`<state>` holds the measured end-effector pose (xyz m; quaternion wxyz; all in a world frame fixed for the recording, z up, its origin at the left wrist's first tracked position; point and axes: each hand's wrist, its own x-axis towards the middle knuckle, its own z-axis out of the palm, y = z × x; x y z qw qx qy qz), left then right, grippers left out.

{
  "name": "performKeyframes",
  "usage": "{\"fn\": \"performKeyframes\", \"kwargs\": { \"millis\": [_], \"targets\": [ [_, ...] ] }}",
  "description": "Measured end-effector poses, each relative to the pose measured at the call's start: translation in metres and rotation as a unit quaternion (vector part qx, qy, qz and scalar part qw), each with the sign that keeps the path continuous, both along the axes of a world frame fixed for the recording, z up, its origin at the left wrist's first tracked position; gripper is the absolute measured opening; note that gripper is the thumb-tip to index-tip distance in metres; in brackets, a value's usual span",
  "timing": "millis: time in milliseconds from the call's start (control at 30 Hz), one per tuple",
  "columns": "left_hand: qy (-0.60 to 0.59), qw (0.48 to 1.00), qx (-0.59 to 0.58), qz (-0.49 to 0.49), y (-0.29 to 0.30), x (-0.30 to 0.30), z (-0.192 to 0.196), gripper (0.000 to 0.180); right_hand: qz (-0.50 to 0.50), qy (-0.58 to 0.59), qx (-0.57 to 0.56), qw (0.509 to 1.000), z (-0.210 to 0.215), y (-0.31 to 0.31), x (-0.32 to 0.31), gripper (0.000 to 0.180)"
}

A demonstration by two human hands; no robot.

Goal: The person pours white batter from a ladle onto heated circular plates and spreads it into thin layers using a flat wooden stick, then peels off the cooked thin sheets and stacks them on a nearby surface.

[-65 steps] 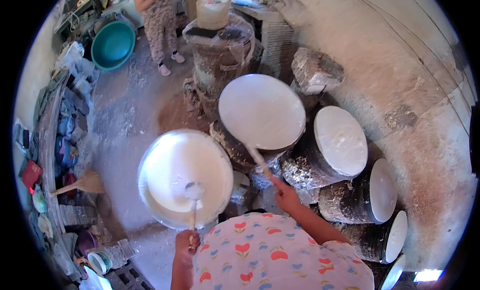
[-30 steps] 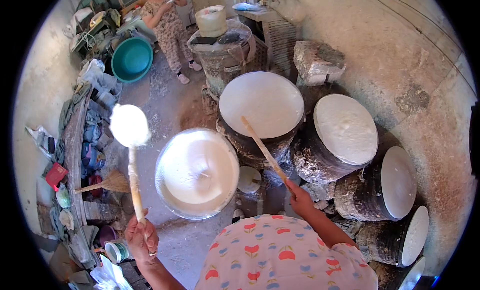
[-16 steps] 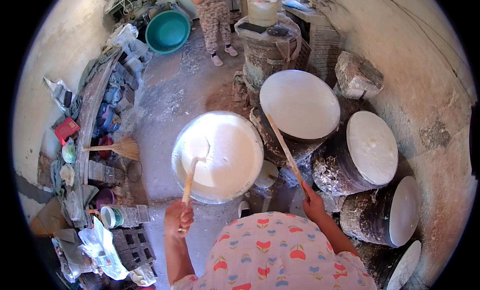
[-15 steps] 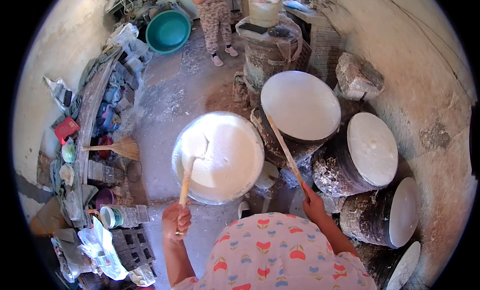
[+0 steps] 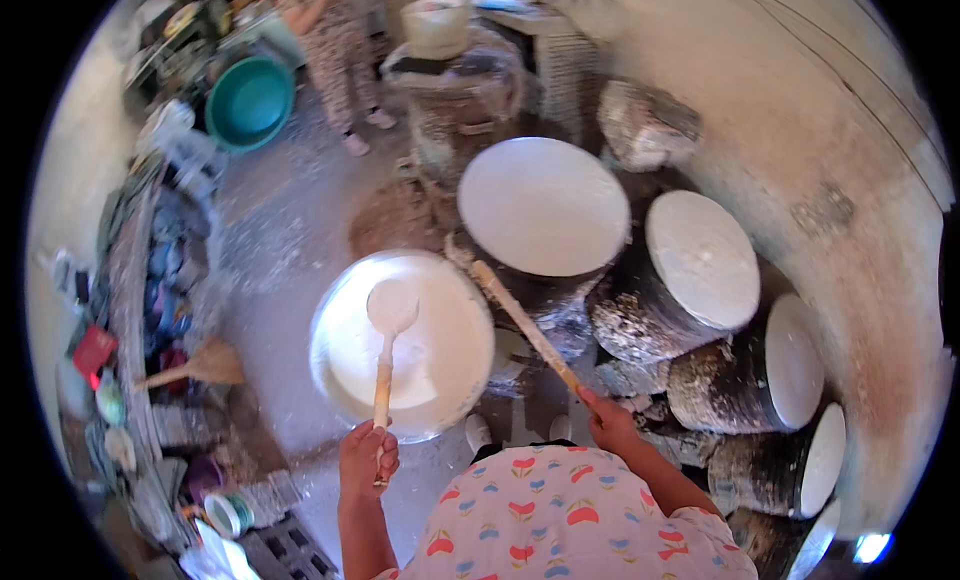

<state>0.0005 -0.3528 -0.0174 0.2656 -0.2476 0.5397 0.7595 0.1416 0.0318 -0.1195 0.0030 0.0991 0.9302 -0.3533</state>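
My left hand (image 5: 368, 458) is closed round the wooden handle of a ladle (image 5: 392, 308), whose pale-coated round bowl is over a wide basin (image 5: 317, 365) of creamy white batter (image 5: 445, 325). In my right hand (image 5: 610, 423) is a long, flat wooden stick (image 5: 525, 325). Its far end points between the basin and a large round griddle top (image 5: 543, 208). That top is covered by a smooth whitish layer. A second round top (image 5: 703, 260), also whitish, stands to its right on a dark, crusted drum.
More round tops (image 5: 795, 362) on drums curve down the right side by the wall. A person (image 5: 335, 65) stands at the back near a green tub (image 5: 250, 103). A broom (image 5: 205, 365) and clutter line the left. A stone block (image 5: 648, 125) sits behind the drums.
The ladle's bowl, earlier partly sunk in the batter, now shows whole above it. The stick's tip has come off the large griddle's edge toward the basin. The whole view has shifted.
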Motion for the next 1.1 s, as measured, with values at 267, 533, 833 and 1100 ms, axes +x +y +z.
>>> {"fn": "performKeyframes", "kwargs": {
  "millis": [267,533,833,1100],
  "targets": [
    [0.133,0.952,-0.061,-0.269,0.165,0.007,0.07,0.011,-0.096,0.094,0.066,0.989,0.04,0.055,0.077,0.072],
    [0.313,0.824,-0.026,-0.471,0.411,0.127,0.089,0.011,-0.288,0.172,0.184,0.924,0.053,0.219,0.227,0.076],
    [0.267,0.75,0.113,-0.594,0.644,0.265,0.04,0.004,-0.487,0.023,0.123,0.864,0.059,0.31,0.402,0.076],
    [0.526,0.548,0.015,-0.65,0.728,0.258,-0.06,0.031,-0.6,-0.112,0.04,0.791,0.034,0.287,0.431,0.074]
  ]
}}
